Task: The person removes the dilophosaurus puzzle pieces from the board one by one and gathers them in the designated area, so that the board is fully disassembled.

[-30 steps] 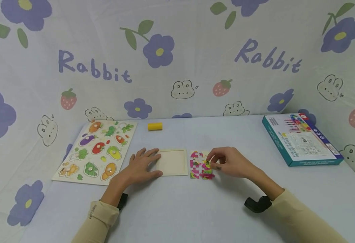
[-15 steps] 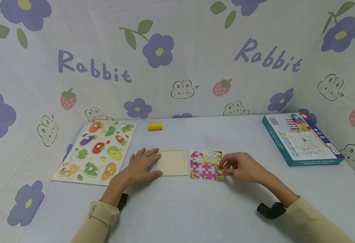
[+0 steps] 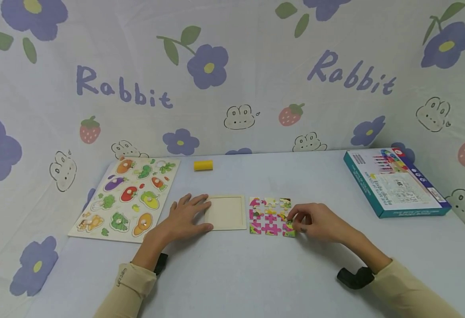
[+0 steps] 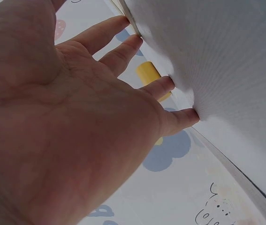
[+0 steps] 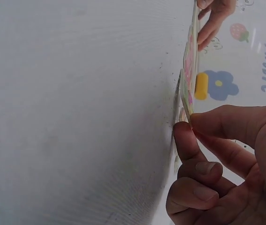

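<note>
In the head view, my left hand (image 3: 182, 216) lies with fingers spread, thumb and fingertips at the left side of a shallow square wooden puzzle tray (image 3: 226, 213). The left wrist view shows its fingers (image 4: 117, 57) extended. Right of the tray lies a pink, green and yellow jigsaw puzzle (image 3: 270, 217), with narrow gaps between its pieces. My right hand (image 3: 315, 221) is at its right edge, pinching the lower right puzzle piece (image 3: 289, 229) between thumb and finger. In the right wrist view, that thin piece (image 5: 185, 91) stands edge-on at the fingertips; other fingers are curled.
A vegetable peg puzzle board (image 3: 129, 198) lies at the left. A yellow cylinder (image 3: 203, 165) rests behind the tray. At the back right is a teal-edged flat box (image 3: 395, 183). A printed cloth (image 3: 256, 79) hangs behind the table.
My right hand has moved right and slightly toward me, from the puzzle's middle to its right edge. The right column of pieces now shows. The lower right piece has shifted slightly; my left hand stays put.
</note>
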